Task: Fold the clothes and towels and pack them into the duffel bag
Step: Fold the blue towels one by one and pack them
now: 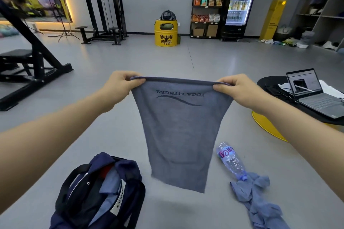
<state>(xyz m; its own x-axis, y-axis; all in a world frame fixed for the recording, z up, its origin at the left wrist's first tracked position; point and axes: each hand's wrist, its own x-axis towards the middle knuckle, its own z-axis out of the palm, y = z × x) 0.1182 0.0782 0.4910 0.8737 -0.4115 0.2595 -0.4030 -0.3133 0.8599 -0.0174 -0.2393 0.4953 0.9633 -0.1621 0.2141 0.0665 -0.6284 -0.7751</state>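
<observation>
Near left, our duffel bag (130, 171) lies open on the floor, partly packed. Our left hand (119, 84) and right hand (236, 89) hold the grey towel (180, 132) hanging between them, each grip pinching a top corner. Folding seems just begun, so next we should bring the corners together.

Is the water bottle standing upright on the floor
No, the water bottle lies on its side on the floor, its cap end touching the crumpled blue shirt.
</observation>
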